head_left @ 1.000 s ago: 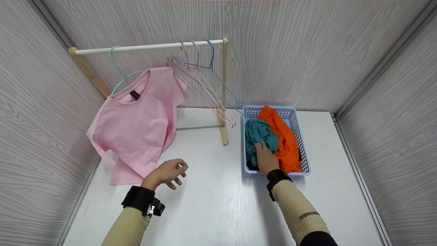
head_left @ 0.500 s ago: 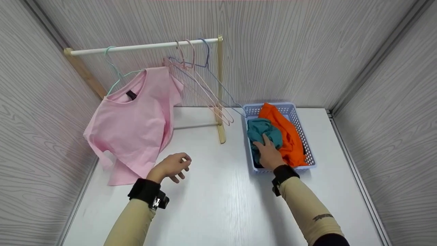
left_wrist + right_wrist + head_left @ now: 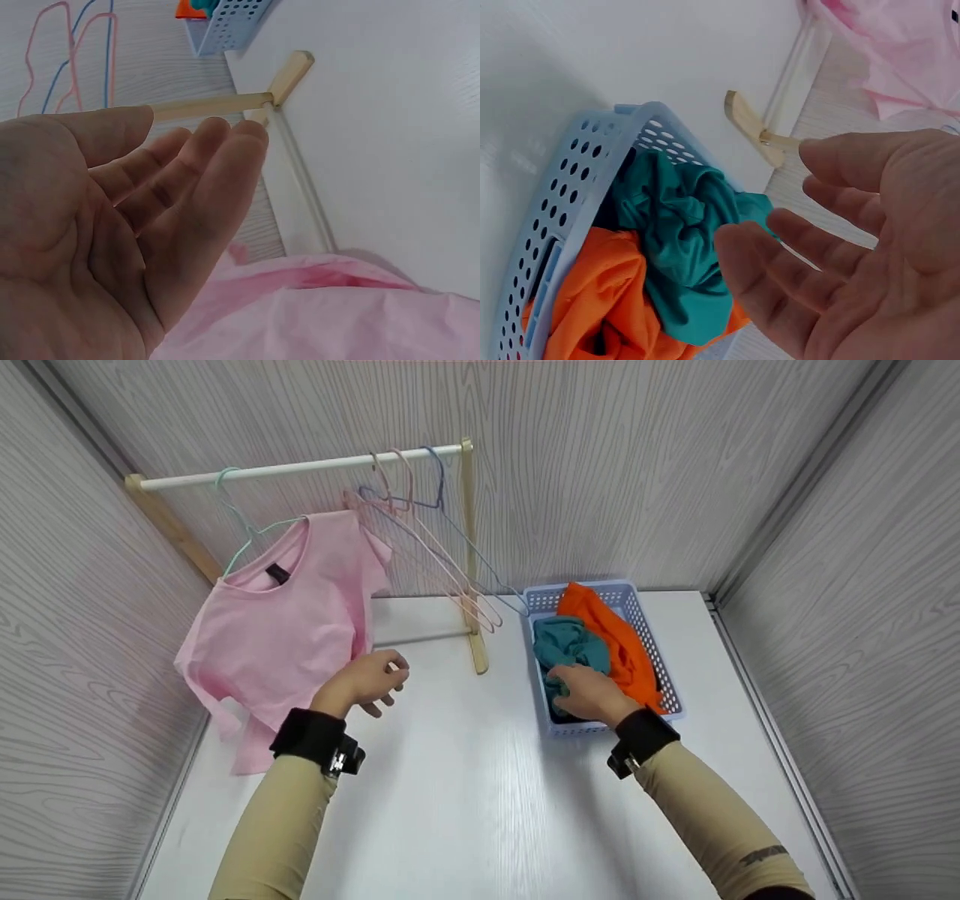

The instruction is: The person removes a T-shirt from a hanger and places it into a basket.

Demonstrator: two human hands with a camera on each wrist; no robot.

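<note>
My right hand is over the near left part of a light blue perforated basket. Its fingers are loosely bent around nothing. Just past the fingertips, a bunched teal garment lies in the basket beside an orange garment. My left hand hovers in front of the clothes rack, relaxed and holding nothing. In the head view it overlaps the edge of a pink T-shirt, which hangs on a mint green hanger. The shirt also shows below the palm in the left wrist view.
The rack's white rail carries two bare pink hangers and a blue hanger, whose lower corner reaches the basket's rim. A wooden rack foot stands left of the basket on the white table. Grey wood-grain panels enclose the table.
My left hand has moved forward toward the rack and the pink T-shirt. The right hand has drawn back slightly from the teal garment, which stays in the basket. The head view has shifted a little.
</note>
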